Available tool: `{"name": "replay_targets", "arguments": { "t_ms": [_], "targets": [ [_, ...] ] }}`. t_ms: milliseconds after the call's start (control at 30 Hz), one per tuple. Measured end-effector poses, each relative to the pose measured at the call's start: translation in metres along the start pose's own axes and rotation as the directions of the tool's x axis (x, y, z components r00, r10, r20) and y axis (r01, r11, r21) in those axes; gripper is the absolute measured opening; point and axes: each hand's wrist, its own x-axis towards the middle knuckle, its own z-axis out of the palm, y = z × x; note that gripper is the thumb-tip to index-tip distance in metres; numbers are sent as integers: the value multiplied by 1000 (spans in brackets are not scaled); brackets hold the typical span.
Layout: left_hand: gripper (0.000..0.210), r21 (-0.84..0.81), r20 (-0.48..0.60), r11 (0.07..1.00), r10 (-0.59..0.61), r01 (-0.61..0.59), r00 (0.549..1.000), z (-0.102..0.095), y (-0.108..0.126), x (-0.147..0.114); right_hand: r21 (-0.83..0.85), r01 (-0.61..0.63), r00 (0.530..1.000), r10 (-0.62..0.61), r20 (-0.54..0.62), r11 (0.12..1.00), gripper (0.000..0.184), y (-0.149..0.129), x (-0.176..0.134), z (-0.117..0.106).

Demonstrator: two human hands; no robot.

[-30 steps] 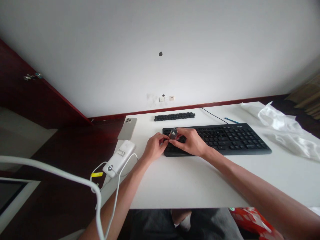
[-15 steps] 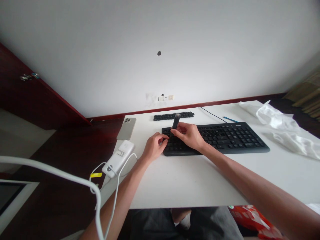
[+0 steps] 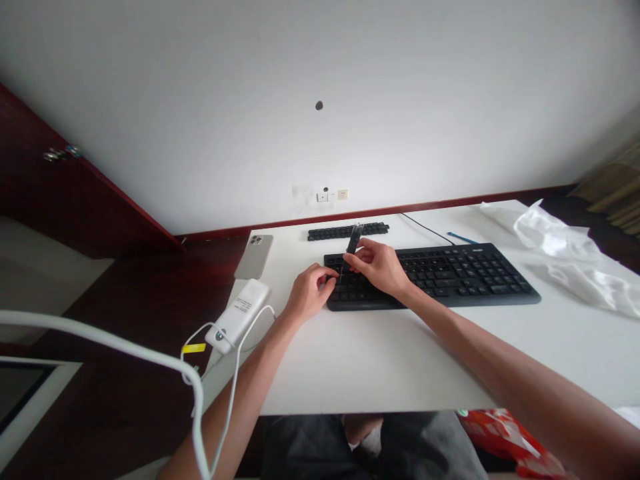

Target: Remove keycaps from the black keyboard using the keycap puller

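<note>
The black keyboard [image 3: 453, 275] lies across the white desk. My right hand [image 3: 381, 268] is closed around a screwdriver [image 3: 355, 239] with a dark handle and a clear end. The screwdriver leans slightly, and its thin metal shaft points down at the keys near the keyboard's left end. Beside that tip, my left hand [image 3: 313, 291] rests at the keyboard's left edge, thumb and forefinger drawn together. Whatever lies between those fingers, if anything, is too small to tell. Behind the keyboard, loose black keycaps [image 3: 327, 233] sit in rows.
At the desk's left are a phone [image 3: 254, 257] and a white power bank [image 3: 240, 317] with a white cable [image 3: 231, 400]. A blue pen-like stick [image 3: 463, 238] lies behind the keyboard. Crumpled white plastic [image 3: 555, 230] covers the right side. The desk [image 3: 350, 373] ends near my lap.
The screwdriver has shifted slightly right and its handle is a little more tilted in my right hand. My left hand stays at the keyboard's left edge.
</note>
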Motion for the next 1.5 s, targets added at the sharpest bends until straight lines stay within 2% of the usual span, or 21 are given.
{"name": "replay_targets", "arguments": {
  "t_ms": [533, 800, 933, 1200, 1500],
  "targets": [
    [16, 27, 16, 1000, 9, -10, 1000, -1, 1, 1, -11, -65, 998, 66, 12, 998, 27, 3, 6, 0],
    [17, 11, 16, 1000, 10, -11, 1000, 0, -2, 0, 39, 67, 997, -69, 32, 997, 36, 7, 2, -1],
    [17, 11, 8, 1000, 11, -11, 1000, 1, -3, 1, 58, 133, 987, -137, 81, 989, 41, 2, -2, -4],
    [25, 39, 46, 998, 39, -41, 998, 0, -2, -1, 81, 173, 970, -184, 162, 982, 29, -5, -6, -11],
    [15, 84, 19, 996, 30, -31, 999, 4, 4, 2, 13, 209, 957, -207, 201, 978, 19, -13, -10, -14]
  ]
}}
